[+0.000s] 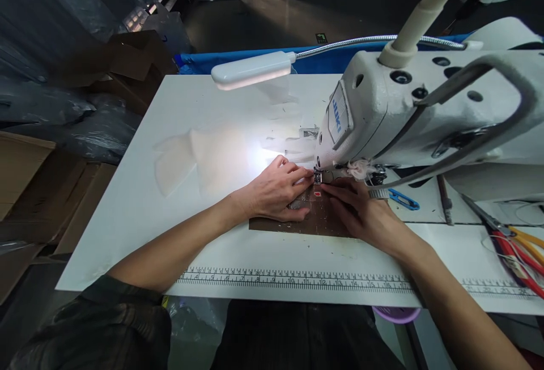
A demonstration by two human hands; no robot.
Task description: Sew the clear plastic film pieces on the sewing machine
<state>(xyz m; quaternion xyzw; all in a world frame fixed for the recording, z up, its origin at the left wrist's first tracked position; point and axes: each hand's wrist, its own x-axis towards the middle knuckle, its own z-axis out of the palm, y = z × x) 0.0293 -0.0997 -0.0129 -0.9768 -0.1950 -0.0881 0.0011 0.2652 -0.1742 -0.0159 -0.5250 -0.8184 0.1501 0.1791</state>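
A white sewing machine [408,109] stands on the white table [140,200]. Its presser foot [322,177] sits on a brown piece of fabric [314,222] that carries a small red mark. My left hand [276,188] lies flat on the fabric left of the foot, fingers pointing at the needle. My right hand [361,211] presses the fabric just right of the foot, fingers spread low. Both hands hold the fabric down on the table.
A white gooseneck lamp [250,68] lights the table over pale sheer fabric pieces [187,157]. Blue snips [403,200] and red-handled tools [518,251] lie to the right. A printed ruler [293,278] runs along the front edge. Cardboard boxes [38,188] stand left.
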